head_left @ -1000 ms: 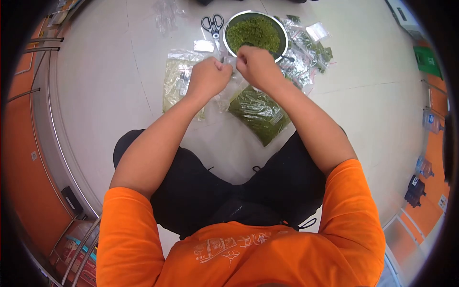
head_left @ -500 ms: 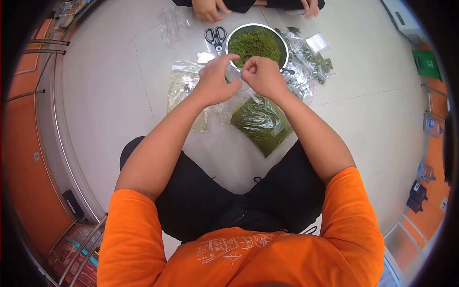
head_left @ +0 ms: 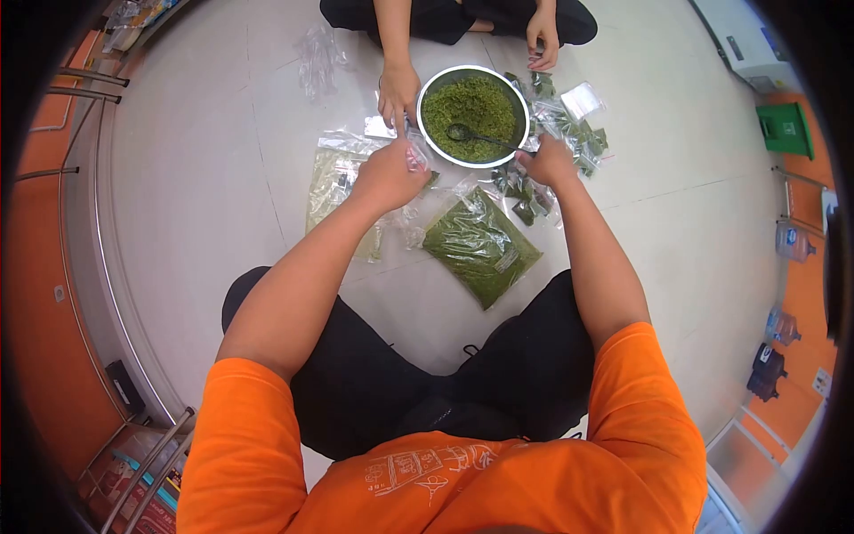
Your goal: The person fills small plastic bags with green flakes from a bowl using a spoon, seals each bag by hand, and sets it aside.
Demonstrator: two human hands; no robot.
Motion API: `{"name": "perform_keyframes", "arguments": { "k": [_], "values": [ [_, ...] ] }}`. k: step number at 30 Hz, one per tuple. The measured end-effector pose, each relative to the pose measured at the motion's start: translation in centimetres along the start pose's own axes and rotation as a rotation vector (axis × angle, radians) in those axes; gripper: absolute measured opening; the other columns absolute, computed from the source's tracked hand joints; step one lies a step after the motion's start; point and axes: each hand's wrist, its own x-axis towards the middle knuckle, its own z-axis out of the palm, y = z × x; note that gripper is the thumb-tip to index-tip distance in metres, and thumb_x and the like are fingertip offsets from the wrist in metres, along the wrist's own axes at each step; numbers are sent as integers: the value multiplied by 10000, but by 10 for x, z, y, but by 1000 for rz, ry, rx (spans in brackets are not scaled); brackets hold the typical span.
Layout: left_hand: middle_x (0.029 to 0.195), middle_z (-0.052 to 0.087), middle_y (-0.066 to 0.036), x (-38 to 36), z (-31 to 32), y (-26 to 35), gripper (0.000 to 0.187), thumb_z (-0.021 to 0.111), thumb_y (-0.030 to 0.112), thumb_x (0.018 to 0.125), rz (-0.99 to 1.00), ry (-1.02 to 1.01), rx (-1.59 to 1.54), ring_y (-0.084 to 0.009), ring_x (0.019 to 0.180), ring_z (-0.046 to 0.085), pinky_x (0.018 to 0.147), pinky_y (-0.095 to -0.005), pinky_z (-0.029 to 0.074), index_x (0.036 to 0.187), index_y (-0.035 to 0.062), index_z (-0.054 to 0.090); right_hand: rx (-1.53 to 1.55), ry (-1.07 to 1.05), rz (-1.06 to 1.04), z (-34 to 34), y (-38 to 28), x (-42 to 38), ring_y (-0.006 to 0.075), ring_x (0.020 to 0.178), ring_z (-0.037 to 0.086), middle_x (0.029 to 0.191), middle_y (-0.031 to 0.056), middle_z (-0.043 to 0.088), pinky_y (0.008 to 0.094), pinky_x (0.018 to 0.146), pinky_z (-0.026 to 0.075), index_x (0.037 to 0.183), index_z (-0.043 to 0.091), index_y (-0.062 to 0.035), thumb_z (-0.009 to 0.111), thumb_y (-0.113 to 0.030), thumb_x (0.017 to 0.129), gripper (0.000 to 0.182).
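A small clear plastic bag (head_left: pixel 414 158) is pinched in the person's left hand (head_left: pixel 389 173), whose fingers are closed on it just beside the near-left rim of a round metal bowl (head_left: pixel 425 133) that sits on the pale floor. The bowl is full of green dried leaf, and a dark spoon (head_left: pixel 471 135) lies in it with its handle running out over the right rim. The right hand (head_left: pixel 547 163) is at that handle's end, fingers curled over it; whether they actually clamp it cannot be told. Just below this hand lies a scatter of small filled packets (head_left: pixel 525 191), and more of them (head_left: pixel 578 133) are heaped to the right of the bowl. A large clear bag of green leaf (head_left: pixel 480 245) lies flat between the arms, and a paler large bag (head_left: pixel 336 191) lies under the left forearm. Across the bowl sits another person, one hand (head_left: pixel 398 92) at its far-left rim, the other (head_left: pixel 542 40) resting on the floor beyond it.
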Motion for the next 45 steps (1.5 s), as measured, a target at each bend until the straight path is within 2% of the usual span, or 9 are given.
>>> {"name": "perform_keyframes", "arguments": {
  "k": [6, 7, 11, 15, 21, 24, 31, 40, 45],
  "values": [
    [1022, 683, -249, -1, -14, 2, 664, 673, 558, 838, -59, 47, -11, -372, 1002, 672, 877, -416, 511, 1107, -41, 573, 534, -131, 141, 37, 23, 31, 346, 820, 706, 885, 204, 726, 396, 784, 538, 957, 733, -16, 768, -356, 798, 377],
    [1018, 680, -258, -3, -16, 4, 688, 669, 576, 836, -65, 63, -17, -376, 1004, 671, 879, -416, 510, 1107, -48, 568, 569, 64, 100, 37, 13, 29, 254, 669, 681, 735, 144, 708, 349, 680, 520, 855, 737, -7, 747, -286, 828, 281],
    [1022, 678, -257, -7, -18, 4, 679, 659, 567, 833, -102, 75, -60, -380, 1004, 666, 885, -423, 505, 1144, -28, 554, 1141, 21, 12, 30, -28, 28, 94, 623, 571, 680, 24, 656, 279, 602, 451, 889, 724, 2, 690, -217, 893, 222],
    [1023, 685, -235, -14, -25, -1, 637, 644, 527, 828, -128, 10, -87, -375, 1004, 666, 892, -432, 504, 1173, 0, 552, 1063, 137, -153, 34, -54, 24, 97, 639, 608, 739, 13, 680, 268, 632, 486, 1011, 721, 8, 679, -229, 911, 261],
    [926, 684, -201, -21, -28, -12, 508, 650, 436, 850, -96, 42, -100, -354, 906, 676, 826, -422, 519, 1082, -13, 597, 1179, -11, -37, 27, -70, 25, 133, 657, 656, 767, 70, 696, 321, 661, 531, 1054, 706, 28, 650, -186, 934, 251],
    [932, 687, -184, -22, -27, -17, 472, 647, 404, 848, -87, 53, -104, -338, 899, 677, 815, -413, 521, 1053, -19, 603, 903, 1, -116, 10, -73, 23, 169, 661, 673, 794, 121, 710, 313, 663, 533, 1049, 713, 27, 637, -158, 942, 227],
    [935, 686, -168, -23, -27, -23, 423, 654, 366, 841, -73, 66, -85, -319, 892, 677, 805, -401, 522, 1023, -14, 606, 547, 43, -592, 19, -67, 19, 379, 995, 663, 1089, 178, 701, 408, 894, 504, 1086, 716, -29, 654, -135, 922, 204],
    [1106, 667, -227, -27, -32, -8, 638, 696, 483, 782, -125, -13, -97, -358, 1055, 650, 919, -413, 501, 1179, -1, 569, 448, -26, -639, 5, -73, 8, 389, 981, 656, 1053, 199, 699, 426, 873, 510, 1052, 725, -37, 648, -123, 911, 182],
    [1117, 662, -235, -27, -35, -7, 676, 668, 502, 778, -135, -40, -104, -363, 1056, 648, 918, -414, 497, 1188, -23, 558, 509, 145, -410, -11, -72, 8, 408, 931, 660, 986, 219, 701, 447, 845, 512, 1032, 735, -43, 629, -154, 931, 184]
  ]
}}
